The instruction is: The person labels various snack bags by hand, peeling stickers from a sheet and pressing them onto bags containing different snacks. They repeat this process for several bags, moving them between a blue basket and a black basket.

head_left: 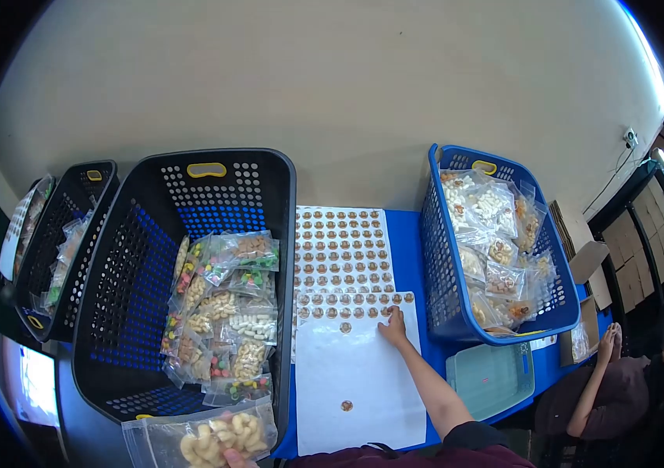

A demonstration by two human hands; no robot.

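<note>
My left hand (240, 459) is at the bottom edge, mostly out of view, its thumb pressed on a clear plastic bag of pale curled snacks (226, 437). That bag is in front of the near rim of the large black basket (106, 312). On the sticker sheet (359, 366), my right hand (396, 326) has its fingertips pinched together at the end of the second row of round brown stickers (345, 312); the fingers partly hide the sticker there. Lower on this white backing, two single stickers (346, 405) stand apart. Another full sticker sheet (339, 234) lies beneath.
Bagged snacks (230, 312) fill part of the black basket. A blue basket (445, 273) at right holds more bags. Beside my right forearm is a pale green tray (488, 382). Smaller black baskets (59, 234) stand far left. A co-worker (609, 390) sits at far right near cardboard boxes (589, 265).
</note>
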